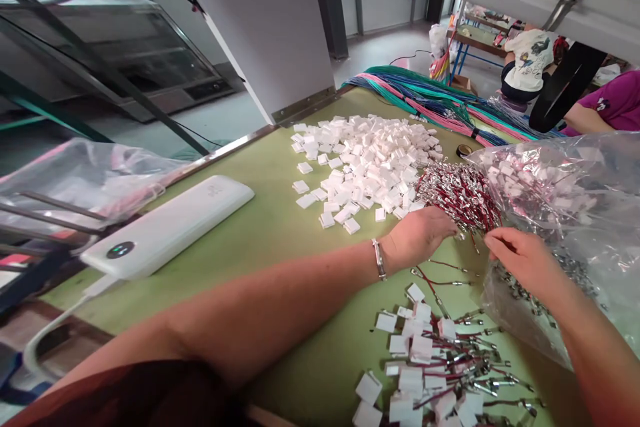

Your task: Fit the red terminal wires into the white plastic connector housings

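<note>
Red wires (pixel 463 197) lie heaped on the desk (pixel 270 223), between white blocks (pixel 375 160) and a plastic bag (pixel 613 213). Each should handle light and flexible; hold behind the metal end (pixel 440 177). Ends point many ways, sharing no long axis. My left hand (pixel 421 235) and right hand (pixel 525 261) curl at the near edge; I cannot tell whether either grips one.

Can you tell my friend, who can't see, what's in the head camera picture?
A person's left hand and right hand are at the near edge of a pile of red wires with metal ends, on a green table. Beyond lies a heap of white pieces, nearer are wired white pieces, and a clear plastic bag is on the right.
</note>
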{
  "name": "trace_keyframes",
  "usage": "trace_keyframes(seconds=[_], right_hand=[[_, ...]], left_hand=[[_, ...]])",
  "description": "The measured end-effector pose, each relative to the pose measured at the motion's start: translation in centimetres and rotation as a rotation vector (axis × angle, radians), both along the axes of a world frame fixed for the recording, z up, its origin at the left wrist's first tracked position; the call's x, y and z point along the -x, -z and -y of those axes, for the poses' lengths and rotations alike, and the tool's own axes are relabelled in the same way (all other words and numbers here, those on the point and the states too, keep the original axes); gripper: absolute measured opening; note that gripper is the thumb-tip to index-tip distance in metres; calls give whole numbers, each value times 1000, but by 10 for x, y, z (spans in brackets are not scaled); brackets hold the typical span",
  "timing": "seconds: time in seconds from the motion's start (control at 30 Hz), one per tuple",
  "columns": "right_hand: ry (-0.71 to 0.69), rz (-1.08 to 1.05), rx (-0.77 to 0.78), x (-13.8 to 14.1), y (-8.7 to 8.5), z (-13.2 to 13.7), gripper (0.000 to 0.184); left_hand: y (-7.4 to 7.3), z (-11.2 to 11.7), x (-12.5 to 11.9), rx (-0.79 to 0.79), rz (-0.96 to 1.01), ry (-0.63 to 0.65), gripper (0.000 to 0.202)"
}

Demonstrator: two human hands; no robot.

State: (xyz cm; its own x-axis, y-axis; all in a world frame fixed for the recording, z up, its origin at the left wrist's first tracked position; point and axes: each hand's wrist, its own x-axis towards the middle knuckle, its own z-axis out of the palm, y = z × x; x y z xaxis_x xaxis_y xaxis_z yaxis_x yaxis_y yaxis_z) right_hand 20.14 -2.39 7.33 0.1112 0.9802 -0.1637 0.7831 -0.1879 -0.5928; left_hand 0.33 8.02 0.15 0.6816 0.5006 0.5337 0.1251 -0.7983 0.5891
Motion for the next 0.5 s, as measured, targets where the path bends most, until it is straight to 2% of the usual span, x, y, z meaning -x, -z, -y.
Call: trace_keyframes(seconds=[0.13, 0.2, 0.27, 0.33, 0.5], right_hand=[[-33, 493, -79, -31, 17, 30, 14], [-94, 617, -149, -34, 32, 42, 18], [-143, 679, -233, -32, 45, 48, 24], [-152, 714, -303, -29, 53, 48, 29], [-65, 725, -327, -35, 54, 42, 27]], left_hand=[[-8, -7, 0, 459, 331, -175, 19], [-14, -9, 0, 535, 450, -214, 21], [-17, -11, 1, 437, 483, -231, 20], [-16, -15, 1, 249, 413, -235, 17], [-8, -26, 3, -102, 149, -180, 21]])
